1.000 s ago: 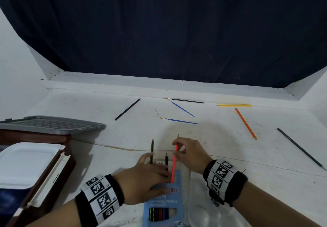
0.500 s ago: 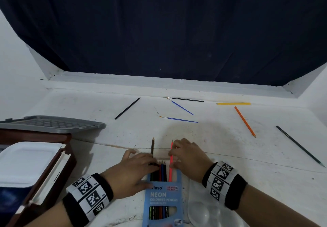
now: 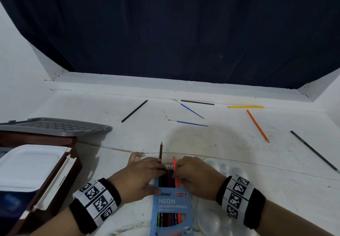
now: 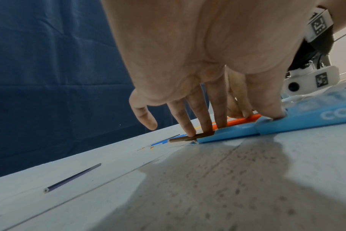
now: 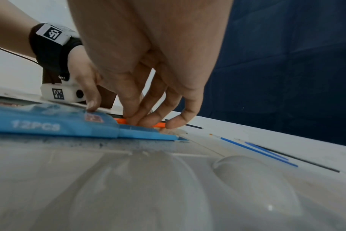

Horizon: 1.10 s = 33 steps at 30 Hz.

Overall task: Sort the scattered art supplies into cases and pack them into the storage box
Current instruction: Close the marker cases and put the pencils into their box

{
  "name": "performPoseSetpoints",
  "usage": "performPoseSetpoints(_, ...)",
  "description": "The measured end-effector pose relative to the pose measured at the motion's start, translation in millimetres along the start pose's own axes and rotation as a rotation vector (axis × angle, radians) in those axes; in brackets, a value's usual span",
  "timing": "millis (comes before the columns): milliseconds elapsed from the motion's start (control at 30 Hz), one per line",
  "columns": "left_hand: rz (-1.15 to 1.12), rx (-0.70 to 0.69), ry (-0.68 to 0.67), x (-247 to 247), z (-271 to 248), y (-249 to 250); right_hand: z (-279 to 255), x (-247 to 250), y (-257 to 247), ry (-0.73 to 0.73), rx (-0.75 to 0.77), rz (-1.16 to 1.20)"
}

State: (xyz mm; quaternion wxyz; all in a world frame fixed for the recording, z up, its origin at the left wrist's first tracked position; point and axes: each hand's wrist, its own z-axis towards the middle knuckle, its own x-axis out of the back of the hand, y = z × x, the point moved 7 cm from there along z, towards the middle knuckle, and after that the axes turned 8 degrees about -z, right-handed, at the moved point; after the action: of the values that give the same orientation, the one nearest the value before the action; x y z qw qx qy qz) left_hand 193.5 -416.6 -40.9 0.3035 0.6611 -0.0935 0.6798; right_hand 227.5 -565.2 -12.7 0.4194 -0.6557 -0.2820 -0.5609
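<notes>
A blue "NEON coloured pencils" box lies open-ended in front of me with several pencils in it. My left hand lies flat on its mouth: straight fingers press a brown pencil that sticks out far, and the thumb presses the box. My right hand pinches a neon red pencil between thumb and fingers. That red pencil is partly inside the box.
Loose on the white table: a black pencil, two blue brushes, a black brush, a yellow pencil, an orange pencil, another black pencil. A clear palette is under my right hand. The brown storage box and a grey lid stand left.
The red pencil has slid deeper into the blue box, so less of its tip shows. Both hands have drawn back toward me along the box.
</notes>
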Motion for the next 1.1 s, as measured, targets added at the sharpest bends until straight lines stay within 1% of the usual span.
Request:
performPoseSetpoints(100,0.001,0.001,0.004,1,1,1,1,4,4,0.04,-0.004,-0.06)
performPoseSetpoints(200,0.0,0.007,-0.005,0,1,1,7,-4,0,0.038,0.071,-0.156)
performPoseSetpoints(333,-0.071,0.0,0.028,2,2,0,10,-13,-1,-0.058,0.056,-0.224)
performPoseSetpoints(400,-0.092,-0.012,0.033,2,2,1,10,-10,-1,-0.082,0.048,-0.195)
performPoseSetpoints(500,-0.108,-0.014,0.016,2,4,1,10,0,2,-0.063,0.04,-0.079)
performPoseSetpoints(567,-0.12,0.002,-0.006,0,5,0,11,2,6,-0.045,0.031,-0.106)
performPoseSetpoints(633,-0.091,-0.013,0.028,1,4,-1,11,-1,8,-0.065,-0.002,-0.158)
performPoseSetpoints(700,-0.08,0.005,0.021,1,3,-2,12,-3,7,-0.081,-0.016,-0.174)
performPoseSetpoints(800,-0.038,0.043,-0.035,1,3,0,15,-3,4,-0.094,0.001,-0.252)
performPoseSetpoints(867,0.007,0.021,-0.051,3,6,4,16,-4,3,-0.084,0.028,-0.284)
performPoseSetpoints(900,-0.016,0.033,-0.067,4,8,4,15,-6,3,-0.068,0.04,-0.285)
performPoseSetpoints(933,-0.059,0.065,-0.12,3,8,4,15,-8,4,-0.053,0.05,-0.284)
performPoseSetpoints(1033,-0.087,0.119,-0.218,4,12,7,13,-9,1,-0.037,0.073,-0.241)
performPoseSetpoints(1100,-0.076,0.138,-0.256,6,15,7,12,-7,1,-0.034,0.056,-0.143)
